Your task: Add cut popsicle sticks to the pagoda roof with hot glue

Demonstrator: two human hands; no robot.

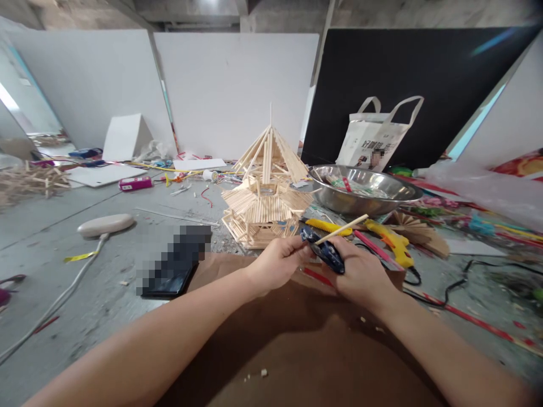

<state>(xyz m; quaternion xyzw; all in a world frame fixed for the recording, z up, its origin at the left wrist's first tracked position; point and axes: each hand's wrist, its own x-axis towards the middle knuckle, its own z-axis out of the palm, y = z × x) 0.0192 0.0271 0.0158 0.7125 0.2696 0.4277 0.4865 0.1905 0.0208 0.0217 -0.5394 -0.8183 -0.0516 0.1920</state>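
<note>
My right hand is closed around dark blue pliers, whose exact jaw shape is blurred. A thin wooden stick crosses the pliers, its free end pointing up and to the right. My left hand is pinched at the stick's lower left end, right beside the tool; its fingertips partly hide what they grip. Just beyond both hands stands a pavilion model built of wooden sticks, with a pointed roof frame at its top.
A brown board with small wood scraps lies under my forearms. To the left are a phone and a white corded device. On the right lie a yellow cutter knife, a yellow glue gun and a metal bowl.
</note>
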